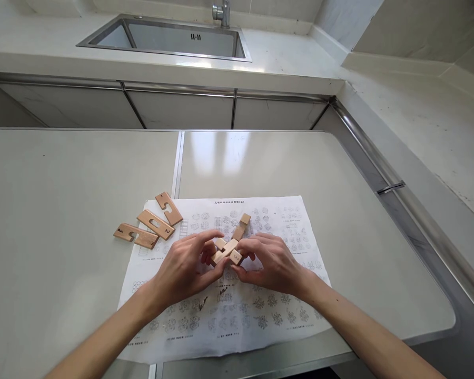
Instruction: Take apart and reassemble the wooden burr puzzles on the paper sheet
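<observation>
Both hands grip a small cluster of interlocking wooden puzzle blocks (pixel 227 249) just above the printed sheet. My left hand (pixel 186 263) pinches its left side between thumb and fingers. On the right side, my right hand (pixel 270 262) has its thumb and fingers closed on the block ends, one of which bears a dark mark. Just beyond the cluster lies a loose notched wooden block (pixel 242 226). To the left are three flat wooden plates with cut-out slots: a far one (pixel 169 208), a middle one (pixel 156 223) and a near one (pixel 145 238). My fingers hide parts of the cluster.
Under the hands, a creased paper sheet (pixel 296 305) with puzzle diagrams covers part of the pale folding table (pixel 63 210). A metal seam (pixel 177 163) divides the tabletop. Past its far edge stand a counter (pixel 284 52) and a sink (pixel 161 50) with a tap (pixel 222 15).
</observation>
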A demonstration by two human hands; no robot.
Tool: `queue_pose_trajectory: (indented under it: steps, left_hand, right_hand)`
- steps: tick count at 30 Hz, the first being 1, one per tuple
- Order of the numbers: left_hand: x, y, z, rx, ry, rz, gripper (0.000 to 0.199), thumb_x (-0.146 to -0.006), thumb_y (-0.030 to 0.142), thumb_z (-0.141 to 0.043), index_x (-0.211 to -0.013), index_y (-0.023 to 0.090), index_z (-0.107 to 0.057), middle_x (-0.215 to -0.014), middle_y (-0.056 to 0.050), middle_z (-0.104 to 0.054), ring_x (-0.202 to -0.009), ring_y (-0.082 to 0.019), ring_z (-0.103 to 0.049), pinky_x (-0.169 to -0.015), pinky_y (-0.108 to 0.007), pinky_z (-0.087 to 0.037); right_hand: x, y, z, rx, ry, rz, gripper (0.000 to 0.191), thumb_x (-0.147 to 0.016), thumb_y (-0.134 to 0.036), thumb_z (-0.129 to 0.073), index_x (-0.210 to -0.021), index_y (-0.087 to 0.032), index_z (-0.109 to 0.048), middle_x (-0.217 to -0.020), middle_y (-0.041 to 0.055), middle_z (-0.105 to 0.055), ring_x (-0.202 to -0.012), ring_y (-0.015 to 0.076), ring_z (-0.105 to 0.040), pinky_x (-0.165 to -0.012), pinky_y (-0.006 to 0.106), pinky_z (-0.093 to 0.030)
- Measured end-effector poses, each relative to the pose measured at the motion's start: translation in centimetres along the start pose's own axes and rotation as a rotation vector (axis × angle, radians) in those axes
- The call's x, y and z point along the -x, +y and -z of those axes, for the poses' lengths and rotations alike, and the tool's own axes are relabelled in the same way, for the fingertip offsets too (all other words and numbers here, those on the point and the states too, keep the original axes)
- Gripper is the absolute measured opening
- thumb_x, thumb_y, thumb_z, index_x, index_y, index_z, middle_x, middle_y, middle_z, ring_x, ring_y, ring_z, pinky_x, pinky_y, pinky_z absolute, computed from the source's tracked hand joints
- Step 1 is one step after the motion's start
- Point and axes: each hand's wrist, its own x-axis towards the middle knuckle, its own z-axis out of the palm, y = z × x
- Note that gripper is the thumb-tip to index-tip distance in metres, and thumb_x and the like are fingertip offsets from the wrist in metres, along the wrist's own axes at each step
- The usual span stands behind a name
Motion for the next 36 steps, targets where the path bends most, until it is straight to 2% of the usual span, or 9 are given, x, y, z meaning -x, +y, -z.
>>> queue_pose_trajectory:
  steps: [8,13,27,32,36]
  left_hand:
    - [-0.2,0.2,0.3,-0.003,0.019,-0.024,0.031,-0.093,0.026,-0.066,-0.122,0.022,-0.055,-0.066,0.007,-0.063,-0.057,-0.011,-0.062,-0.062,-0.023,-0.052]
    - [-0.3,0.4,0.4,0.018,0.05,-0.043,0.026,-0.093,0.022,-0.067,-0.117,0.022,-0.057,-0.065,0.007,-0.062,-0.057,-0.011,-0.063,-0.061,-0.023,-0.052]
    - [-0.8,0.2,0.6,-0.081,0.111,-0.233,0.02,-0.092,0.02,-0.074,-0.105,0.02,-0.059,-0.066,0.005,-0.067,-0.057,-0.013,-0.062,-0.058,-0.026,-0.049]
    - [-0.9,0.6,0.5,-0.082,0.155,-0.205,0.021,-0.09,0.016,-0.076,-0.103,0.02,-0.06,-0.065,0.005,-0.069,-0.057,-0.012,-0.065,-0.058,-0.025,-0.049]
    - [-1.0,0.9,0.6,-0.064,0.17,-0.194,0.019,-0.089,0.013,-0.074,-0.102,0.019,-0.061,-0.063,0.006,-0.067,-0.055,-0.011,-0.064,-0.057,-0.024,-0.048]
  right_hand:
    - [0.1,-0.1,-0.1,0.061,-0.027,0.057,0.021,-0.096,-0.024,-0.066,-0.111,-0.023,-0.051,-0.08,-0.0006,-0.075,-0.062,0.0153,-0.068,-0.054,0.027,-0.045]
    - [0.2,-0.1,-0.3,0.067,-0.086,0.073,0.02,-0.099,-0.026,-0.065,-0.113,-0.023,-0.051,-0.077,-0.0023,-0.073,-0.062,0.0149,-0.067,-0.057,0.028,-0.047]
    - [0.0,-0.5,-0.4,0.059,-0.08,0.099,0.021,-0.098,-0.025,-0.066,-0.114,-0.02,-0.052,-0.076,-0.0017,-0.072,-0.06,0.0151,-0.065,-0.053,0.029,-0.047]
    - [-0.2,-0.6,-0.5,0.038,-0.06,0.109,0.026,-0.096,-0.021,-0.067,-0.117,-0.019,-0.053,-0.079,-0.001,-0.074,-0.061,0.0147,-0.067,-0.055,0.028,-0.048]
    - [-0.3,-1.1,-0.7,0.055,-0.04,0.123,0.015,-0.096,-0.017,-0.063,-0.109,-0.021,-0.055,-0.071,-0.0048,-0.071,-0.057,0.0118,-0.064,-0.052,0.026,-0.044]
